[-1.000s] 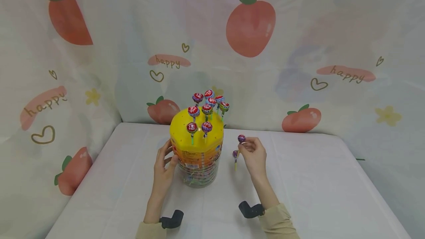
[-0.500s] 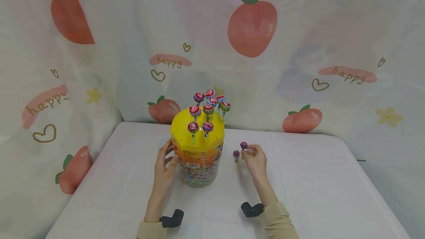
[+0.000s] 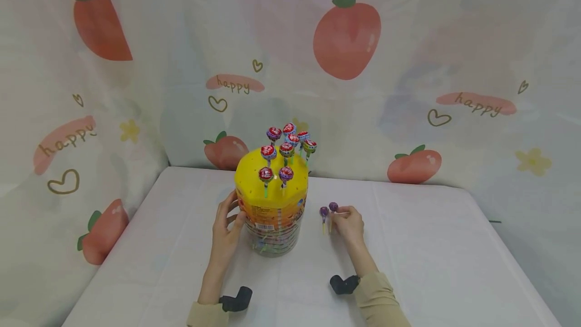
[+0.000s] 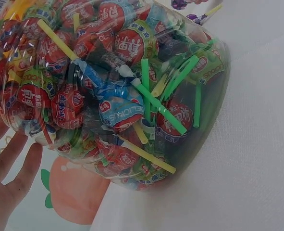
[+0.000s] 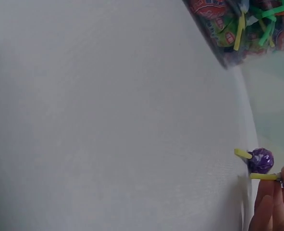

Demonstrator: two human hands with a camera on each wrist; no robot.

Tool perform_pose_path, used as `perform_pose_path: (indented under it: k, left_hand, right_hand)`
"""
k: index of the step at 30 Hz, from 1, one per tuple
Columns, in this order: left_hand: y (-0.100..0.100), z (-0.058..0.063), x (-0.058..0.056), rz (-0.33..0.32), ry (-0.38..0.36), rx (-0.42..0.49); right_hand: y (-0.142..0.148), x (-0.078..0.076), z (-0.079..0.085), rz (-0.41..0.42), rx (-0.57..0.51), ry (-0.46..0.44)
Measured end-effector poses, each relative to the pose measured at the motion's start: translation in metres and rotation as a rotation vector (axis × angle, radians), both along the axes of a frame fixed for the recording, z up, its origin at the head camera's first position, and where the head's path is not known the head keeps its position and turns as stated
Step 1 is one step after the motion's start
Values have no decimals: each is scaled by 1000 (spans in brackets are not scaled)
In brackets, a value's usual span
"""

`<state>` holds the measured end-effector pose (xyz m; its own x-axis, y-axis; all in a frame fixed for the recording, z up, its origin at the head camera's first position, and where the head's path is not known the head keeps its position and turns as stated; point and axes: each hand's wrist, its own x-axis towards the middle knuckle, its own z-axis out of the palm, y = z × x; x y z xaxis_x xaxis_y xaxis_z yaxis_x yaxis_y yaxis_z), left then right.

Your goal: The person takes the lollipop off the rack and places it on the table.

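While the right hand (image 3: 349, 223) is pinching a round purple lollipop (image 3: 333, 207), the left hand (image 3: 225, 231), relaxed, is touching a yellow-lidded clear-plastic jar (image 3: 272, 216) before pale "happy"-lettered cloth (image 3: 286, 29).

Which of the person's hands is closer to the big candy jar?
The left hand: its fingers rest against the left side of the jar. The right hand is off to the jar's right, apart from it, pinching a purple lollipop.
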<state>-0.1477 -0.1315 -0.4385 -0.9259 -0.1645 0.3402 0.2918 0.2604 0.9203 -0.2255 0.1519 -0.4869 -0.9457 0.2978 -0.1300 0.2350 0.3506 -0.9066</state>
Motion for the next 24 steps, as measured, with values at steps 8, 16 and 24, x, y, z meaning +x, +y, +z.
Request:
perform_pose_path:
  k: [8,16,24]
  left_hand:
    - [1,1,1,-2,5,-4]
    - [0,2,1,-1,7,-5]
    - [1,6,3,5,18,-14]
  right_hand:
    - [1,-1,-3,-12,130,-40]
    - [2,-2,0,-16,204,-59]
    - [2,-2,-1,-13,244,-52]
